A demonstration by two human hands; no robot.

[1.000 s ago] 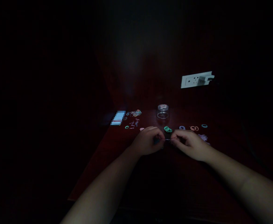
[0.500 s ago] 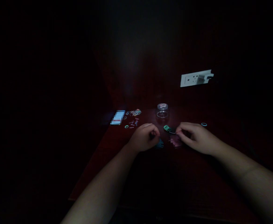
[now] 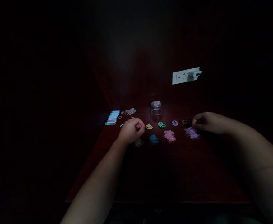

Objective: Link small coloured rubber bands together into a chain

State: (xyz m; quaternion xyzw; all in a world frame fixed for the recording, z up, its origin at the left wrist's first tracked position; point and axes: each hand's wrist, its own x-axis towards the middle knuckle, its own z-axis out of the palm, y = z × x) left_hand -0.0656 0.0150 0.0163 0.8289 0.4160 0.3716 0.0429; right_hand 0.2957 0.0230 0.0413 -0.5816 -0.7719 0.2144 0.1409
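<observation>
Both grips unclear: left hand (image 3: pixel 132 130) curled near yellow elastics (image 3: pixel 149 126), right hand (image 3: pixel 205 122) curled beside purple elastics (image 3: pixel 192 133); best pinch lightly

Left hand (image 3: pixel 130 131) loosely curled, right hand (image 3: pixel 206 122) curved inward, bare forearms (image 3: pixel 98 180) wide apart

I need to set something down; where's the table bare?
The widest bare patch of dark red table, dimly lit, lies between the forearms, from the pink band pile to the near edge. A smaller one sits right of the clear lidded jar. Coloured rings and band piles crowd the space between left hand and right hand.
</observation>
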